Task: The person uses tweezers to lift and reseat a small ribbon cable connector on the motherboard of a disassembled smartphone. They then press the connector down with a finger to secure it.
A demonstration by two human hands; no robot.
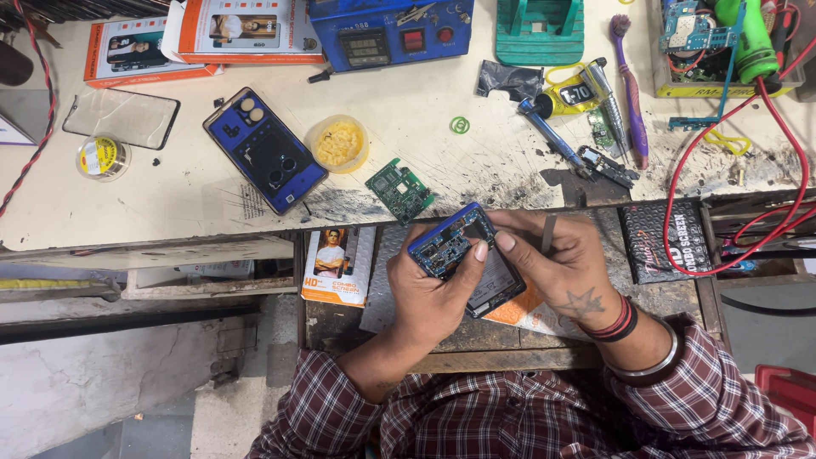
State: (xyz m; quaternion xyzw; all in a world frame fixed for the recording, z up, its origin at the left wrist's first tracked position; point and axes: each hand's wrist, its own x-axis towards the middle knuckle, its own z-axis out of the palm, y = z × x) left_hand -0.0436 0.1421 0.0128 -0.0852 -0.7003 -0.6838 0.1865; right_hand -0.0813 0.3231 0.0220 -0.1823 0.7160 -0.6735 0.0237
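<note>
Phone (pixel 463 255), opened, light and probably fragile, sat past the worktop's front edge, left hand (pixel 433 293) gripping its sides, right hand (pixel 557 268) pinching tweezers (pixel 548 234).

Scratched cream workbench (pixel 170 200) carried, beyond the hands: blue phone back cover (pixel 264 150), green circuit board (pixel 399 189), yellow-filled tub (pixel 338 143), purple toothbrush (pixel 630 89).

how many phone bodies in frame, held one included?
2: an opened blue phone gripped by the left hand and right hand; another blue phone back on the bench. More may hide under clutter.
</note>
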